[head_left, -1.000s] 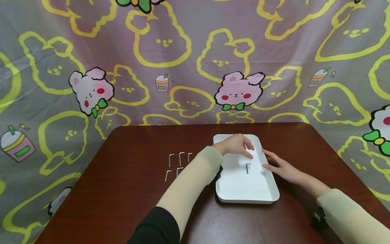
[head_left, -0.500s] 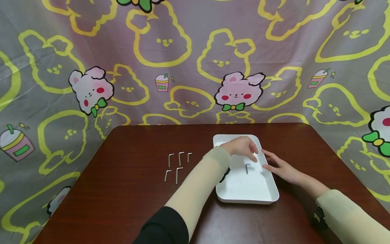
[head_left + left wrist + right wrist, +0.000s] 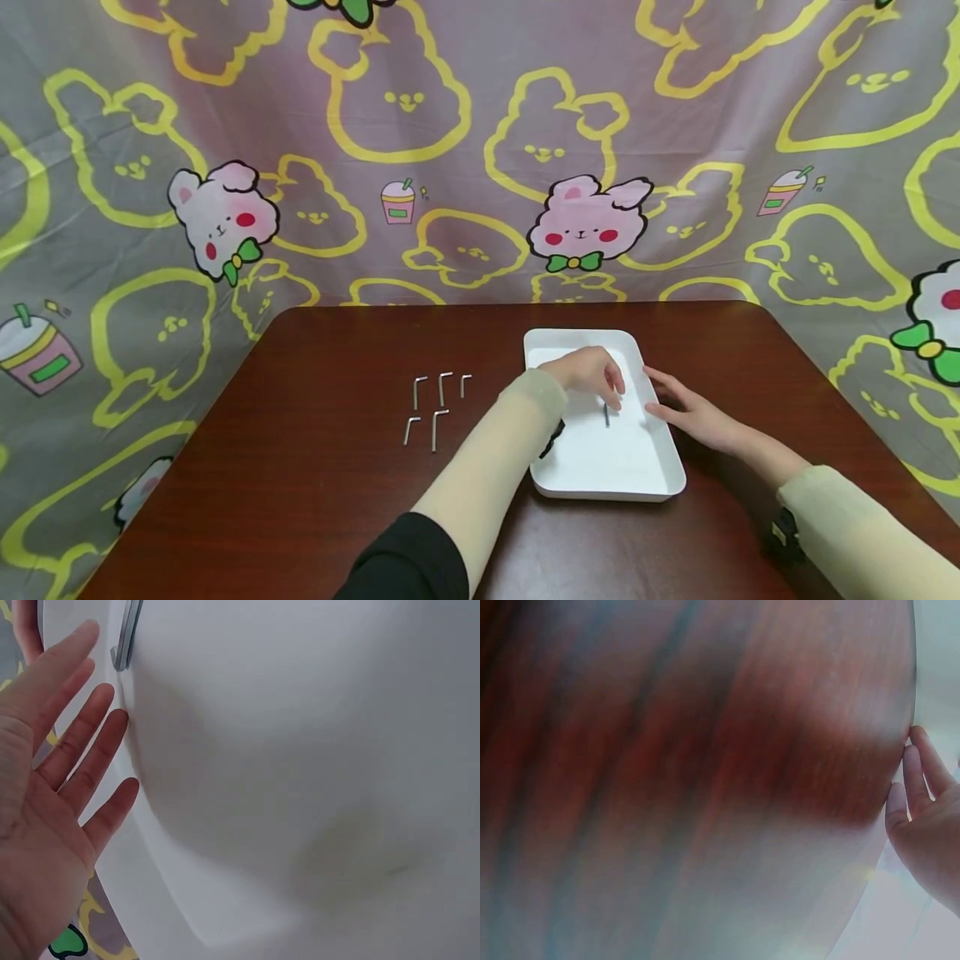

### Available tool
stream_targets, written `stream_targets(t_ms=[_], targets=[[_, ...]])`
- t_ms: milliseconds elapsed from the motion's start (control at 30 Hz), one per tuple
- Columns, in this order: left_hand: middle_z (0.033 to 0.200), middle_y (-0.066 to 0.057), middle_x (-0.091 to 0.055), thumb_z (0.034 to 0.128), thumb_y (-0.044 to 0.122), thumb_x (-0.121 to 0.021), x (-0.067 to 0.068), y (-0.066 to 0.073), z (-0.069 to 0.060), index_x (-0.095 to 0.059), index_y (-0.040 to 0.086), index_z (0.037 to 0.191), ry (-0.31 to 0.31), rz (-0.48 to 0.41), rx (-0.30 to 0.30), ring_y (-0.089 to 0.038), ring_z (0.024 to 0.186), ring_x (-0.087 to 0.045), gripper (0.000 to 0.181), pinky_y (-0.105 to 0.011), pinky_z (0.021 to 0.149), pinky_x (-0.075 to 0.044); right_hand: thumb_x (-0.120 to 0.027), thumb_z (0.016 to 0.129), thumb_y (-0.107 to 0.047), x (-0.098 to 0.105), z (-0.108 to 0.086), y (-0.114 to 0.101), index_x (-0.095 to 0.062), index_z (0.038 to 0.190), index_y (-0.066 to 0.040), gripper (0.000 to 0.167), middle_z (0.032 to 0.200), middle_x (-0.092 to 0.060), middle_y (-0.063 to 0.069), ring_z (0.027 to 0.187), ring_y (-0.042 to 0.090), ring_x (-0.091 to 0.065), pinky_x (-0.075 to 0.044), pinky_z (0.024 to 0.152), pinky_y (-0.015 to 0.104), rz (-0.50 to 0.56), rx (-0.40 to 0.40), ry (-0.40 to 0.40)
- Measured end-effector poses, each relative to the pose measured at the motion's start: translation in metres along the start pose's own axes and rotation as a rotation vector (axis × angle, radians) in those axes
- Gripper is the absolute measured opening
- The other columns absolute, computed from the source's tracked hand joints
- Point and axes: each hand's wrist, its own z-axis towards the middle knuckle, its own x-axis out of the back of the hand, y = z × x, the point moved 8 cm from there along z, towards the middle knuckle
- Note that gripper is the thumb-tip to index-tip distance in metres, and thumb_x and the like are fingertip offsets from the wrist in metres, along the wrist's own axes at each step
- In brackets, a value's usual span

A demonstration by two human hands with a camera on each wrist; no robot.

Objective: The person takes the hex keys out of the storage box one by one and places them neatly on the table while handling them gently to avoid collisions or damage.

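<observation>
A single hex key (image 3: 607,416) lies in a white tray (image 3: 607,479) at the right of the table. My left hand (image 3: 588,371) reaches into the tray above it, its fingers partly covering the key's short end. Seen from the left wrist, my fingers are loosely spread and empty, with the hex key (image 3: 129,636) just beyond the fingertips; I see no contact. Against the tray's right side rests my right hand (image 3: 697,415), its fingers extended. In the right wrist view its fingertips (image 3: 896,806) touch the tray's edge.
Several more hex keys (image 3: 434,431) lie in two rows on the brown table (image 3: 300,492), left of the tray. A patterned cloth (image 3: 450,133) hangs behind the table and along its sides. My left forearm crosses between the keys and the tray.
My left hand has shifted a little right and then come nearer and lower, so it now covers part of the hex key in the tray. The right hand keeps its place.
</observation>
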Motion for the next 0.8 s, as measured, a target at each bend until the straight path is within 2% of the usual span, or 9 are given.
stream_targets(t_ms=[200, 433, 800], targets=[[0.072, 0.010, -0.064, 0.0741, 0.021, -0.087, -0.0048, -0.0005, -0.0003, -0.075, 0.017, 0.084, -0.005, 0.033, 0.011, -0.003, 0.068, -0.050, 0.016, -0.014, 0.066, -0.040, -0.057, 0.099, -0.021, 0.0005, -0.0013, -0.0031, -0.020, 0.153, -0.002, 0.068, 0.131, -0.047, 0.030, 0.120, 0.040, -0.045, -0.045, 0.085, 0.030, -0.001, 0.009, 0.003], [0.069, 0.013, -0.064, 0.0758, 0.021, -0.085, -0.0059, -0.0066, -0.0015, -0.075, 0.017, 0.079, 0.014, 0.035, 0.038, -0.002, 0.068, -0.049, 0.011, -0.013, 0.065, -0.039, -0.058, 0.099, -0.022, 0.0001, -0.0005, -0.0039, -0.020, 0.153, -0.003, 0.069, 0.133, -0.045, 0.030, 0.120, 0.041, -0.046, -0.044, 0.089, 0.043, -0.015, -0.003, -0.006], [0.065, 0.013, -0.066, 0.0791, 0.019, -0.083, -0.0086, -0.0070, -0.0049, -0.079, 0.015, 0.078, 0.023, -0.003, 0.040, -0.001, 0.069, -0.050, 0.006, -0.012, 0.068, -0.038, -0.058, 0.099, -0.023, -0.0009, -0.0008, -0.0037, -0.019, 0.153, -0.003, 0.069, 0.134, -0.044, 0.030, 0.120, 0.043, -0.045, -0.044, 0.090, 0.049, -0.026, -0.016, -0.007]])
